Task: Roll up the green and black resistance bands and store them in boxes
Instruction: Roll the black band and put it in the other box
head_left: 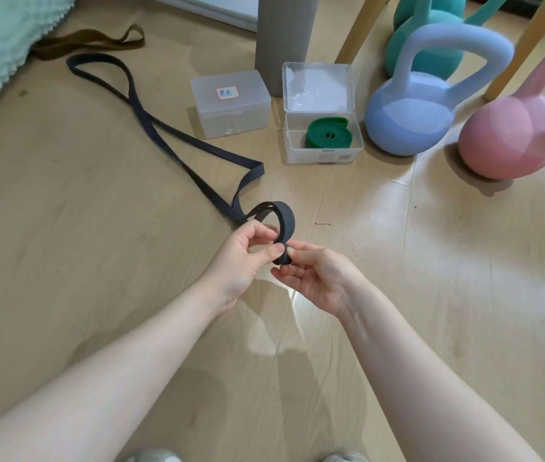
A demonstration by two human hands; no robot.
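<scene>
Wood floor (64, 261), closed box (231, 103) labelled 黑色, both hands' fingers (266, 258) pinching black band (284, 221) end

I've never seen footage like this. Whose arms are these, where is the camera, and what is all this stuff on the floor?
There is no machine here: a person wears a camera on the head, looking down at their own arms. The left hand and right hand pinch the near end of a black band, starting a roll; the rest trails over the wooden floor. Beyond lie a closed clear box with a label, and an open box holding the rolled green band. To the right stand blue, pink and teal kettlebells. A brown band lies far left.
</scene>
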